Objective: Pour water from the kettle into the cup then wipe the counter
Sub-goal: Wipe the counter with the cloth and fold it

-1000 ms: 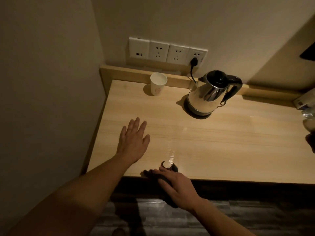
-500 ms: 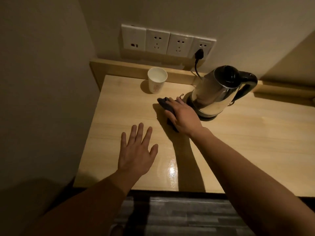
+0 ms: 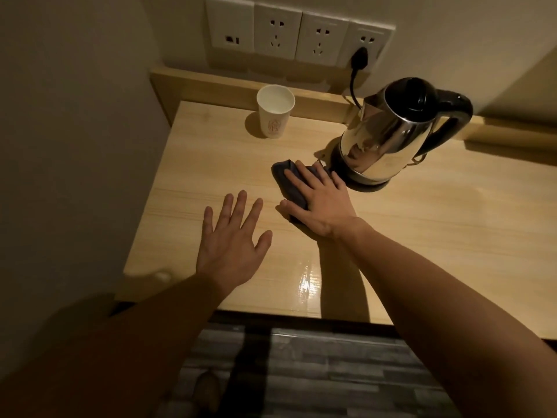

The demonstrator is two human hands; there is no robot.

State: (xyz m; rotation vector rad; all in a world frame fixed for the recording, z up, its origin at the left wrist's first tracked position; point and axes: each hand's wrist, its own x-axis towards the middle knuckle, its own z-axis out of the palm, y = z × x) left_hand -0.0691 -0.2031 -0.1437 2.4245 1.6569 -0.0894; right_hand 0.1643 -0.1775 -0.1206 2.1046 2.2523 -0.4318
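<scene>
Our right hand point(image 3: 319, 203) lies flat with its palm pressing a dark cloth point(image 3: 287, 179) onto the counter point(image 3: 437, 236); the fingers are stretched over the cloth and not curled around it, and the thumb rests at the cloth's near edge. We take the kettle point(image 3: 391, 131) as our landmark. The counter, the largest thing, carries the kettle toward its back edge, and a wet shine shows on the wood well in front of the kettle, near the front edge. The kettle itself stands upright on its base, with the lid closed, the handle turned to the right and the cord going up to the wall sockets point(image 3: 297, 33) behind it. Our left hand point(image 3: 232, 239) is to the front-left of the kettle, wide open with spread fingers, holding nothing; whether it touches the wood or floats just above it we cannot tell. The cloth lies just beside the kettle's base, at its front-left. The cup point(image 3: 275, 114), the smallest, stands upright to the left of the kettle, near the back ledge; we cannot tell if there is water inside.

We judge that the pouring is done and the wiping is the step in hand. The next move calls for keeping the palm pressed down, not bumping the base, and sliding the cloth toward the wet patch.
</scene>
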